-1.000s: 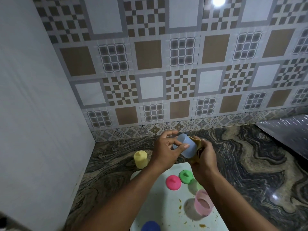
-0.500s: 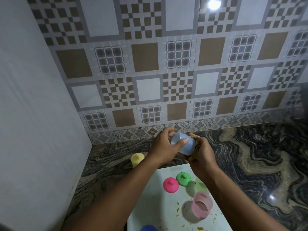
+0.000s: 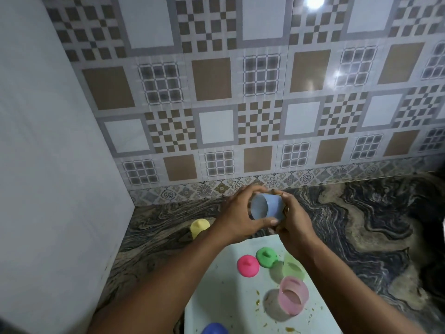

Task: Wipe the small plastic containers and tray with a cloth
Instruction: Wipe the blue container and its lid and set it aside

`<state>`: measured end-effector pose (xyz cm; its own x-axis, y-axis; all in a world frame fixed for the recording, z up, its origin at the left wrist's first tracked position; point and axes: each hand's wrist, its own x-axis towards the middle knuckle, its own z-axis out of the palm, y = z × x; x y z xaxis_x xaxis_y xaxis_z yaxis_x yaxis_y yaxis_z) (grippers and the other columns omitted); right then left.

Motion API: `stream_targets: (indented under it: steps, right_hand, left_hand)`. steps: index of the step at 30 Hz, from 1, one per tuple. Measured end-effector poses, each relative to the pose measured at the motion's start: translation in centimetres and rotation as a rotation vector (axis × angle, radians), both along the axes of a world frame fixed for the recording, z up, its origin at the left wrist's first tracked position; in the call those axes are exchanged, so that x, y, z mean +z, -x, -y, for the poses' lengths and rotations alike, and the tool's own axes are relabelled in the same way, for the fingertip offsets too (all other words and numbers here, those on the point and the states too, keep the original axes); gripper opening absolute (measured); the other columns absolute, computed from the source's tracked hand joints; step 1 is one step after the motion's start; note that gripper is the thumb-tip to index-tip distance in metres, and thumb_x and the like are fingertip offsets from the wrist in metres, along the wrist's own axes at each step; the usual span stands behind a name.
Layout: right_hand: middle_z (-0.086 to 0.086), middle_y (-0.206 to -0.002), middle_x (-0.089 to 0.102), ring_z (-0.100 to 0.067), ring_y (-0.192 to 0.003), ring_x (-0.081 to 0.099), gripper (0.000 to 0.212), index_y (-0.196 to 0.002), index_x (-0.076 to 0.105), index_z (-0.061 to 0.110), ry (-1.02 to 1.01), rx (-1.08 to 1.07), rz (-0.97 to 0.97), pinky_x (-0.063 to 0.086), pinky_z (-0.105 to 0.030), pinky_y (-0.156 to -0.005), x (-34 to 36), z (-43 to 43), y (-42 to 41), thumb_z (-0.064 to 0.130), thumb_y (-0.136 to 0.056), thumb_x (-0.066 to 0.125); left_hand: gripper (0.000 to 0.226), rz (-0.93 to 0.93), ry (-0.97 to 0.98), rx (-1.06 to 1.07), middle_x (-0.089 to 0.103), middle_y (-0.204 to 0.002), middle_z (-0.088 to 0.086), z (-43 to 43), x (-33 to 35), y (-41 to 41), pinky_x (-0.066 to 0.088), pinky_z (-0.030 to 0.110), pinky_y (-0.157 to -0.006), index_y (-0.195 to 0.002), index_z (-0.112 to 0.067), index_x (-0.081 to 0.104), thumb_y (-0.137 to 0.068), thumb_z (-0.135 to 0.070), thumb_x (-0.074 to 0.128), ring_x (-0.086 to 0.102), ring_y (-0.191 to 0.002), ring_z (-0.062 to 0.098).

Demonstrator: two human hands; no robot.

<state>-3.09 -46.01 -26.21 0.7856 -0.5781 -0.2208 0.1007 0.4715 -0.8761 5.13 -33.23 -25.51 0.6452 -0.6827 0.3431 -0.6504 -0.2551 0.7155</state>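
Observation:
My left hand [image 3: 237, 216] grips a small pale blue plastic container [image 3: 266, 206] above the counter, its flat end turned toward me. My right hand [image 3: 292, 221] wraps round the container's right side; a sliver of brownish cloth [image 3: 286, 209] shows between its fingers and the container, mostly hidden. Below lies a white tray [image 3: 224, 302] with yellowish crumbs. On it are a pink lid [image 3: 248, 265], a green lid [image 3: 266, 257], a green container [image 3: 292, 268], a pink container [image 3: 292, 298] and a blue lid [image 3: 214, 329] at the near edge.
A yellow container [image 3: 198, 227] with its lid on stands on the dark marble counter [image 3: 356, 227] left of my left forearm. A plain white wall [image 3: 48, 141] closes the left side and a patterned tile wall [image 3: 240, 104] the back.
The blue container has been turned between my hands, so its flat end now faces me. Less of the cloth shows. The view has shifted slightly.

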Motion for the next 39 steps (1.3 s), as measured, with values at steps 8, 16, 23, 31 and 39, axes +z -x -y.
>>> stream_targets:
  steps: [8, 16, 23, 31, 39]
  right_hand:
    - [-0.015, -0.105, 0.064, -0.025, -0.085, 0.061, 0.029, -0.107, 0.064, 0.017, 0.350, 0.034, 0.022, 0.051, -0.030, -0.053, 0.0, 0.3, 0.5, 0.018, -0.101, 0.035]
    - [-0.011, -0.104, 0.064, -0.024, -0.089, 0.060, 0.028, -0.108, 0.063, 0.015, 0.459, 0.029, 0.013, 0.054, -0.038, -0.066, -1.1, 0.4, -0.3, 0.020, -0.101, 0.037]
    - [-0.011, -0.103, 0.064, -0.019, -0.084, 0.059, 0.029, -0.110, 0.062, 0.013, 0.489, 0.037, -0.004, 0.051, -0.030, -0.062, -1.0, 0.4, -0.3, 0.015, -0.102, 0.035]
    - [-0.013, -0.101, 0.064, -0.021, -0.084, 0.060, 0.028, -0.109, 0.062, 0.012, 0.506, 0.031, 0.011, 0.049, -0.028, -0.058, -1.0, 0.2, -0.5, 0.016, -0.104, 0.035]
    - [-0.010, -0.100, 0.066, -0.022, -0.086, 0.061, 0.027, -0.103, 0.064, 0.019, 0.586, 0.042, 0.036, 0.050, -0.031, -0.063, -1.3, 0.2, -0.5, 0.024, -0.103, 0.037]
  left_hand:
    - [0.068, 0.166, 0.014, -0.015, 0.057, -0.135, -0.004, -0.3, -1.6, -0.5, 0.055, 0.029, -0.094, -0.136, -0.030, 0.055, -0.075, -0.024, 0.085, 0.058, -0.115, 0.013]
    - [0.070, 0.118, -0.014, -0.001, 0.059, -0.132, 0.000, -0.2, -2.2, -0.9, 0.055, 0.032, -0.096, -0.139, -0.027, 0.053, -0.076, -0.023, 0.083, 0.063, -0.111, 0.012]
    - [0.076, 0.052, 0.035, 0.041, 0.065, -0.123, -0.002, -0.3, -3.0, -1.0, 0.060, 0.041, -0.089, -0.136, -0.030, 0.055, -0.068, -0.050, 0.083, 0.068, -0.103, 0.011]
    - [0.079, 0.067, -0.028, 0.032, 0.061, -0.130, -0.004, -0.7, -2.8, -0.9, 0.059, 0.039, -0.089, -0.139, -0.037, 0.045, -0.072, -0.053, 0.083, 0.066, -0.107, 0.012]
    - [0.085, 0.215, -0.040, -0.022, 0.049, -0.143, -0.005, -1.3, -3.5, -1.4, 0.054, 0.034, -0.097, -0.149, -0.033, 0.038, -0.077, -0.045, 0.081, 0.059, -0.120, 0.012]
